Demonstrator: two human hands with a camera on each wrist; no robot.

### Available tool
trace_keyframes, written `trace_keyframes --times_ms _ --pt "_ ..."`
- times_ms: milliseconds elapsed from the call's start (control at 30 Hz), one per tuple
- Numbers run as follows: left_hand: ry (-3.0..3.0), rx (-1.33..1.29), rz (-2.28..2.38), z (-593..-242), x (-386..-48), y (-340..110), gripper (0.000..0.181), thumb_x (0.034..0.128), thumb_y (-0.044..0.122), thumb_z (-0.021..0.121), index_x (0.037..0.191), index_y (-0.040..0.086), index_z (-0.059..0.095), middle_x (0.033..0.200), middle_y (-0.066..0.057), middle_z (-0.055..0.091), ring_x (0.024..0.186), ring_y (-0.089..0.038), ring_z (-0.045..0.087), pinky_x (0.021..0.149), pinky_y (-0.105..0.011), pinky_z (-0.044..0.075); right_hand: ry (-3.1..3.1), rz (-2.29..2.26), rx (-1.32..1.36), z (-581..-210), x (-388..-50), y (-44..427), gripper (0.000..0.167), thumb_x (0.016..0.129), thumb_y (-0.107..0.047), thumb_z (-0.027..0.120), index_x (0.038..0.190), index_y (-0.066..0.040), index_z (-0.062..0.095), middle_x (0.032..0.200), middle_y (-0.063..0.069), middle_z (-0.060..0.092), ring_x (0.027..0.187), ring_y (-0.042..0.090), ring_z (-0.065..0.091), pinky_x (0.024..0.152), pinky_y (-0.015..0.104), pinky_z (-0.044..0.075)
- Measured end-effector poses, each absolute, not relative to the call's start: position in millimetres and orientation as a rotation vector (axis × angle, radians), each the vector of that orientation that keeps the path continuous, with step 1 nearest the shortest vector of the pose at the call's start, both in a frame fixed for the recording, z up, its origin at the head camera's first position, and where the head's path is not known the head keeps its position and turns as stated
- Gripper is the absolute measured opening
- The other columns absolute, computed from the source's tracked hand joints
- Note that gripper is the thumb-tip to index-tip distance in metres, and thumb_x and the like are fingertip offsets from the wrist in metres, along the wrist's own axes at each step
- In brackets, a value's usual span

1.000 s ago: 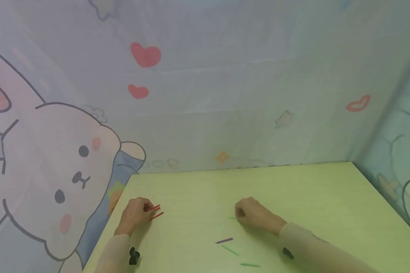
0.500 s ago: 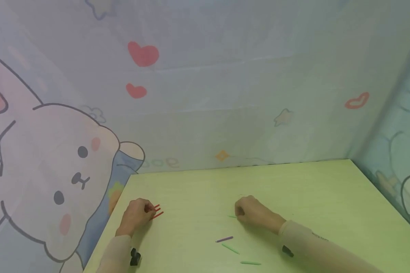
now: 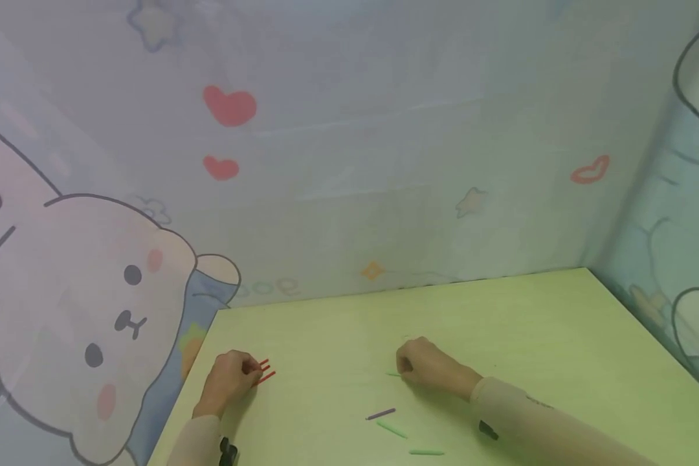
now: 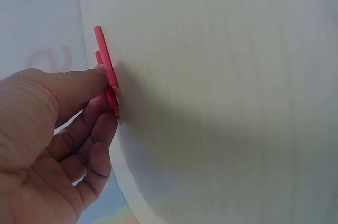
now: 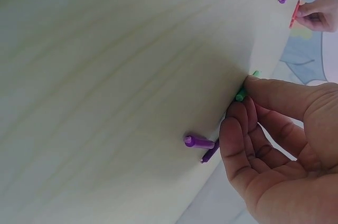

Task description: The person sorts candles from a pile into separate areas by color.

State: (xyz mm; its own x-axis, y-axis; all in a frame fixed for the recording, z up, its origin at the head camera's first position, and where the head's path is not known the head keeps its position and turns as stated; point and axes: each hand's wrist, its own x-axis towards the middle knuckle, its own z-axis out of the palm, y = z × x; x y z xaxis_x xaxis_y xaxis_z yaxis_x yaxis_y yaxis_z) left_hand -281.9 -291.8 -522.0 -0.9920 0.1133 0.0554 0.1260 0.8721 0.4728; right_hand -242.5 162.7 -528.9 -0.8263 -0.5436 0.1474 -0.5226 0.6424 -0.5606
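Observation:
At the left of the table, my left hand (image 3: 226, 382) pinches a red crayon-like stick (image 4: 104, 55) between thumb and fingers. Three red sticks (image 3: 266, 377) show beside its fingertips in the head view, lying roughly parallel. My right hand (image 3: 433, 370) is low over the table right of centre, thumb and index finger pinching a green stick (image 5: 241, 95). Two purple sticks (image 5: 199, 142) lie by its curled fingers in the right wrist view, and my hand hides them from the head view. The fingers partly cover the held sticks.
Nearer the front edge lie a purple stick (image 3: 381, 414), a green stick (image 3: 391, 430) and another green stick (image 3: 427, 452). The pale yellow-green table (image 3: 326, 336) ends at a cloth backdrop (image 3: 349, 162) printed with a rabbit and hearts.
By my left hand, the upper red sticks have come slightly apart, so three ends show separately. My right hand stays nearly still on the green stick. The head view has shifted a little.

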Motion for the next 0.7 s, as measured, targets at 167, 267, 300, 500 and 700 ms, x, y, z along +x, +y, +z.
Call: trace_keyframes --times_ms 167,267,300,500,700 --pt "-3.011 -0.165 -0.773 -523 -282 -294 0.011 0.0938 0.01 0.086 0.085 0.014 0.081 0.079 0.004 0.073 0.074 -0.014 0.066 0.067 -0.038 0.057 2.823 -0.938 -0.92 -529 -244 161 0.018 0.09 0.007 0.082 0.085 -0.009 0.074 0.08 -0.006 0.067 0.077 0.004 0.057 0.071 0.022 0.054" --pt "-3.0 -0.172 -0.765 -521 -281 -294 0.012 0.0944 0.011 0.087 0.085 0.015 0.082 0.079 0.005 0.074 0.074 -0.013 0.066 0.067 -0.038 0.058 2.818 -0.935 -0.927 -530 -242 161 0.018 0.089 0.008 0.081 0.085 -0.008 0.074 0.08 -0.005 0.066 0.076 0.003 0.055 0.07 0.022 0.054" --pt "-2.989 -0.192 -0.757 -519 -281 -292 0.011 0.0943 0.011 0.088 0.086 0.015 0.082 0.08 0.005 0.074 0.074 -0.012 0.067 0.067 -0.038 0.058 2.817 -0.933 -0.928 -530 -241 161 0.018 0.089 0.008 0.082 0.084 -0.008 0.074 0.079 -0.006 0.066 0.076 0.003 0.055 0.07 0.022 0.053" --pt "-2.886 -0.367 -0.715 -499 -275 -265 0.008 0.0944 0.01 0.089 0.091 0.015 0.084 0.084 0.006 0.075 0.077 -0.009 0.066 0.069 -0.035 0.059 2.82 -0.926 -0.886 -528 -240 163 0.018 0.089 0.005 0.083 0.083 -0.009 0.074 0.081 -0.007 0.064 0.077 0.005 0.055 0.07 0.023 0.053" --pt "-2.802 -0.637 -0.732 -483 -260 -212 0.011 0.0926 0.007 0.091 0.091 0.017 0.085 0.088 0.01 0.074 0.079 -0.004 0.064 0.071 -0.026 0.057 2.823 -0.935 -0.91 -524 -245 161 0.021 0.089 0.007 0.083 0.083 -0.01 0.073 0.08 -0.007 0.065 0.077 0.004 0.055 0.071 0.023 0.054"
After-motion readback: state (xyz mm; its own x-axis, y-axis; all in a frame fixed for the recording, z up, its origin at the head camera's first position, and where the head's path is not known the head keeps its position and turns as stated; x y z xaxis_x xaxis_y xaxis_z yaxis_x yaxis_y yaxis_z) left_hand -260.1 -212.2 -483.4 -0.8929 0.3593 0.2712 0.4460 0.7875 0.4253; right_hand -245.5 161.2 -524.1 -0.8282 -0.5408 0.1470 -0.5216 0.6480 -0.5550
